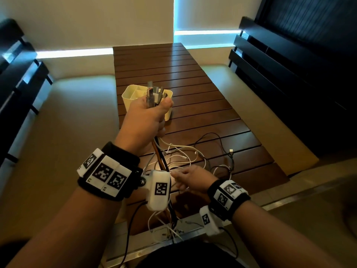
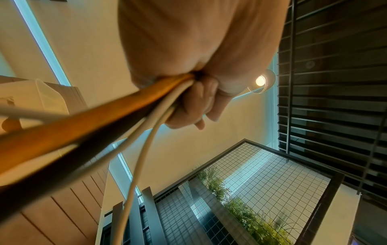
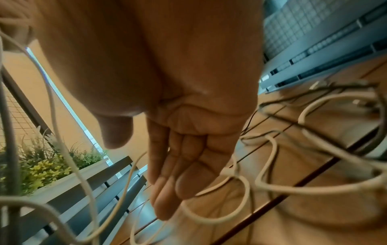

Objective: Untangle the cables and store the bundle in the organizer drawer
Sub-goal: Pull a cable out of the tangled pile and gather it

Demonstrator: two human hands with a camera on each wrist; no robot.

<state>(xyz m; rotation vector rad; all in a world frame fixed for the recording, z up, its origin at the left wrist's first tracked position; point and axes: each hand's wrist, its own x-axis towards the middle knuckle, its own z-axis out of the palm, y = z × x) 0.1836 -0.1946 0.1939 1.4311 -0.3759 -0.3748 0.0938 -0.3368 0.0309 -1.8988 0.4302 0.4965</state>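
Left grip (image 1: 144, 120) round cables (image 1: 181, 157); one organizer (image 1: 129, 95).

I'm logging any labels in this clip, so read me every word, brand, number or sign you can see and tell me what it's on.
No readable words, brands or numbers in any view.
Wrist bands: black-and-white square marker patterns only; tiny marks beneath them are too small to read.
Wrist cameras: the same kind of marker, no text.
Organizer, plugs, cables: no print visible.
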